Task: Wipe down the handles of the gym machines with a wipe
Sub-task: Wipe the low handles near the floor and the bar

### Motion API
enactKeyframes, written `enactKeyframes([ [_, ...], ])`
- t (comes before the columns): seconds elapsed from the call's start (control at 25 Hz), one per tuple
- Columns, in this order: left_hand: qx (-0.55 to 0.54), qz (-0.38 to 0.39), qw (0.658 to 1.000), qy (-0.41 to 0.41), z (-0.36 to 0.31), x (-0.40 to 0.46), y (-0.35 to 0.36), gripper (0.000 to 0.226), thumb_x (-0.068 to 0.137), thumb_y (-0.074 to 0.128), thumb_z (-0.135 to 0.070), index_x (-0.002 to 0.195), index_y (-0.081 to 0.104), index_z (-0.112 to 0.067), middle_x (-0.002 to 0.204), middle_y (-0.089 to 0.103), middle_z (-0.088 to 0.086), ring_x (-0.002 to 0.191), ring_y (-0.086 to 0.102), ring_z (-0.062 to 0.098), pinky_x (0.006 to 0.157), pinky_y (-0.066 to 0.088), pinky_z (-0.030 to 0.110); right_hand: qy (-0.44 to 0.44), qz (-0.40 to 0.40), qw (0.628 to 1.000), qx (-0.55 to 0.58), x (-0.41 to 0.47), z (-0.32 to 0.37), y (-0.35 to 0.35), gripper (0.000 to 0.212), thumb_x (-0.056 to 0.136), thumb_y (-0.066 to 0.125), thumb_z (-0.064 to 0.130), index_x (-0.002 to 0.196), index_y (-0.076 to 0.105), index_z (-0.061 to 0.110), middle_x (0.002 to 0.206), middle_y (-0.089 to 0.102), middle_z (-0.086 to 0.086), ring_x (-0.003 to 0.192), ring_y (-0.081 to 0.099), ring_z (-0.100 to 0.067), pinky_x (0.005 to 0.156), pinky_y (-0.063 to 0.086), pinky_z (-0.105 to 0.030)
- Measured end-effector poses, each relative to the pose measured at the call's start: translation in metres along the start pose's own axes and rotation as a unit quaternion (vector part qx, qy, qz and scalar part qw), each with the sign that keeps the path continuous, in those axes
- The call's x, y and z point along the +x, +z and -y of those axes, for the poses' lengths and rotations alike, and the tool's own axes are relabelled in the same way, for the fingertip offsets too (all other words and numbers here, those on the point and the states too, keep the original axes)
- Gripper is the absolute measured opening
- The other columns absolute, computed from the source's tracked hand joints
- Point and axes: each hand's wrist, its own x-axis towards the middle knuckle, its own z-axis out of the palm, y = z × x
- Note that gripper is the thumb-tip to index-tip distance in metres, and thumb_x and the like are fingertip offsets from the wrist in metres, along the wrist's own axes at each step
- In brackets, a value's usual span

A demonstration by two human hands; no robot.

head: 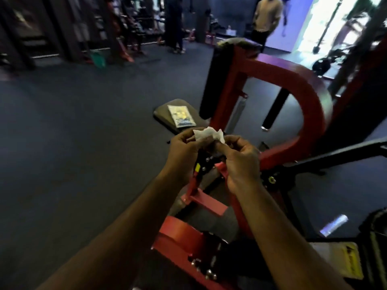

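Observation:
A white wipe [206,133] is bunched between both my hands in the middle of the head view. My left hand [183,150] pinches its left side, and my right hand [239,158] pinches its right side with curled fingers. Behind the hands, a flat pack of wipes [181,116] lies on the dark padded seat [162,111] of a red gym machine [307,91]. A black foam-covered handle [275,110] hangs inside the machine's curved red frame. Another black padded upright [211,84] stands to its left.
Red brackets and bolts of the machine [182,233] sit below my forearms. A black bar [335,154] crosses at the right. Dark rubber floor [73,132] spreads to the left. People stand at the back [267,19], beside racks of equipment [125,28].

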Motion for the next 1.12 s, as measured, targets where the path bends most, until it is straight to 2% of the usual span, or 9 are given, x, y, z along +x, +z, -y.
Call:
enactKeyframes([
  [0.08,0.009,-0.051,0.998,0.032,-0.02,-0.013,-0.035,0.017,0.085,0.067,0.004,0.101,0.071,0.0,0.094,0.075,0.016,0.084,0.072,0.024,0.077,0.061,0.032,0.017,0.065,0.998,0.013,-0.008,-0.001,0.036,0.015,0.075,0.078,0.006,0.087,0.069,0.006,0.08,0.07,-0.011,0.072,0.066,-0.019,0.066,0.057,-0.031],
  [0.2,0.005,-0.127,0.989,0.069,-0.054,-0.036,-0.091,0.013,0.086,0.064,0.006,0.098,0.068,0.004,0.086,0.072,0.015,0.073,0.07,0.02,0.073,0.06,0.028,0.079,0.165,0.979,0.091,-0.025,-0.005,0.1,0.022,0.08,0.073,0.002,0.098,0.064,-0.007,0.086,0.066,-0.02,0.078,0.064,-0.028,0.075,0.058,-0.041],
  [0.4,-0.022,-0.232,0.965,0.123,-0.106,-0.077,-0.177,0.016,0.089,0.06,0.002,0.104,0.067,0.005,0.089,0.072,0.014,0.074,0.071,0.019,0.071,0.059,0.027,0.138,0.295,0.934,0.148,-0.067,-0.009,0.203,0.005,0.087,0.068,0.003,0.088,0.064,0.006,0.086,0.067,-0.016,0.08,0.066,-0.026,0.071,0.058,-0.035],
  [0.6,-0.05,-0.286,0.944,0.157,-0.151,-0.117,-0.257,0.026,0.094,0.058,-0.01,0.114,0.067,0.005,0.099,0.072,0.011,0.081,0.069,0.017,0.067,0.056,0.024,0.179,0.352,0.902,0.173,-0.126,-0.009,0.302,0.013,0.088,0.065,-0.003,0.096,0.057,0.002,0.085,0.059,-0.017,0.072,0.06,-0.022,0.065,0.058,-0.031],
  [0.76,-0.085,-0.347,0.916,0.182,-0.188,-0.145,-0.324,0.029,0.095,0.058,-0.015,0.117,0.065,0.003,0.104,0.067,0.019,0.08,0.067,0.023,0.07,0.059,0.032,0.236,0.416,0.856,0.196,-0.169,-0.013,0.374,0.021,0.086,0.062,-0.009,0.088,0.052,0.009,0.083,0.059,-0.016,0.07,0.061,-0.023,0.056,0.056,-0.029],
  [0.84,-0.077,-0.366,0.907,0.193,-0.203,-0.161,-0.355,0.031,0.094,0.06,-0.017,0.119,0.064,0.002,0.105,0.068,0.019,0.082,0.067,0.023,0.069,0.059,0.033,0.24,0.451,0.837,0.195,-0.19,-0.016,0.405,0.02,0.086,0.06,-0.011,0.097,0.056,0.005,0.085,0.062,-0.015,0.073,0.064,-0.023,0.061,0.057,-0.03],
  [0.96,-0.046,-0.394,0.896,0.201,-0.218,-0.177,-0.392,0.02,0.086,0.066,-0.002,0.106,0.07,-0.004,0.096,0.07,0.016,0.079,0.067,0.023,0.068,0.06,0.032,0.207,0.482,0.835,0.169,-0.213,-0.023,0.445,0.023,0.084,0.064,-0.009,0.106,0.061,-0.002,0.085,0.067,-0.013,0.077,0.066,-0.024,0.072,0.057,-0.035],
  [1.04,-0.035,-0.431,0.879,0.2,-0.226,-0.181,-0.422,0.021,0.083,0.065,0.007,0.1,0.07,-0.003,0.09,0.071,0.016,0.077,0.068,0.024,0.068,0.06,0.034,0.192,0.501,0.831,0.144,-0.223,-0.033,0.476,0.014,0.084,0.063,-0.01,0.093,0.065,0.001,0.081,0.068,-0.011,0.076,0.066,-0.024,0.068,0.057,-0.033],
  [1.12,-0.045,-0.458,0.865,0.201,-0.234,-0.177,-0.452,0.02,0.083,0.062,0.011,0.096,0.07,-0.003,0.082,0.073,0.012,0.07,0.069,0.022,0.062,0.06,0.031,0.193,0.502,0.833,0.128,-0.224,-0.044,0.508,0.019,0.086,0.058,-0.012,0.085,0.065,0.006,0.082,0.068,-0.009,0.075,0.068,-0.023,0.067,0.059,-0.035],
])
